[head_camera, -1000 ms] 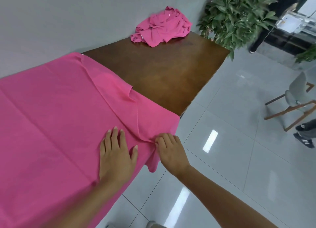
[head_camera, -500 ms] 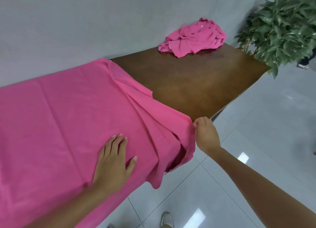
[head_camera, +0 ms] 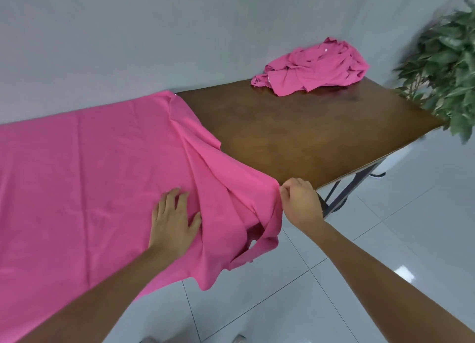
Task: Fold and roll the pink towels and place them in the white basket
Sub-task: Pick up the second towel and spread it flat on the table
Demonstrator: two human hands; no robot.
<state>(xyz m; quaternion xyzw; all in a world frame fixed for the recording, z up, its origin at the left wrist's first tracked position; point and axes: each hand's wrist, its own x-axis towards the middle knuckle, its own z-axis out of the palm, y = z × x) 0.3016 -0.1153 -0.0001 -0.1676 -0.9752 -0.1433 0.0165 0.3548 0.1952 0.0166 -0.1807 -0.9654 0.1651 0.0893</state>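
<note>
A large pink towel [head_camera: 90,167] lies spread over the left part of the brown table [head_camera: 308,142], its right side bunched into folds and its near corner hanging over the front edge. My left hand [head_camera: 173,219] lies flat on the towel, fingers straight. My right hand [head_camera: 300,201] pinches the towel's right edge at the table's front edge. A crumpled heap of pink towels [head_camera: 313,67] sits at the far right end of the table by the wall. No white basket is in view.
A grey wall runs behind the table. A leafy green plant [head_camera: 447,72] stands past the table's right end. Glossy white floor tiles [head_camera: 359,252] lie in front, with black table legs [head_camera: 347,193] under the right end. My shoes show at the bottom edge.
My right hand has slid along the towel's edge to the right and drawn it out, making long folds. My left hand stayed pressed flat. The camera turned left, away from the room.
</note>
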